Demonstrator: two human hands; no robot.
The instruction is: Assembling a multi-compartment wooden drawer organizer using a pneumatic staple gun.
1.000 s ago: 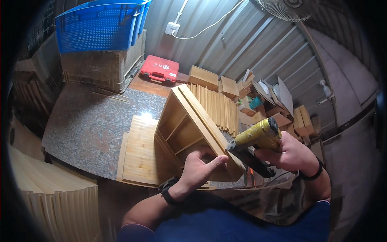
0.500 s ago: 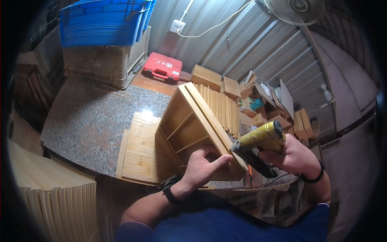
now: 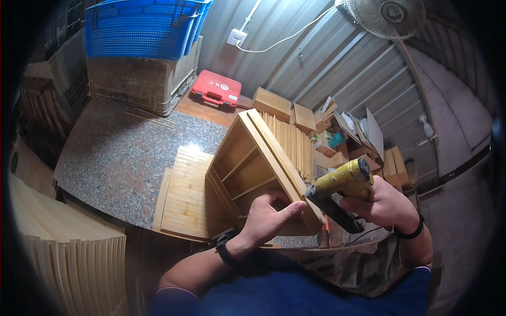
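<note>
My left hand [image 3: 268, 215] grips the near edge of a wooden box [image 3: 240, 152] with inner dividers. Its thumb lies over the rim strip, while the other fingers go inside. The box is tilted up on its side, standing by flat wooden boards [image 3: 190, 197] on the table. In my right hand [image 3: 387, 205] is a yellow and black nail gun [image 3: 342, 181], fingers wrapped round its handle. The gun's nose meets the box's long outer edge near the lower right corner; whether it presses there I cannot tell.
The speckled tabletop [image 3: 126, 152] carries a red tool case [image 3: 216, 89], a row of thin wooden slats [image 3: 287, 142] and wooden blocks [image 3: 271, 104] at the back. Blue crates [image 3: 142, 31] are stacked far left. Stacked panels [image 3: 74, 253] stand at lower left. A fan [image 3: 392, 13] hangs upper right.
The whole view has shifted slightly, so the background sits a little farther right. Both hands, the box and the nail gun keep nearly the same positions.
</note>
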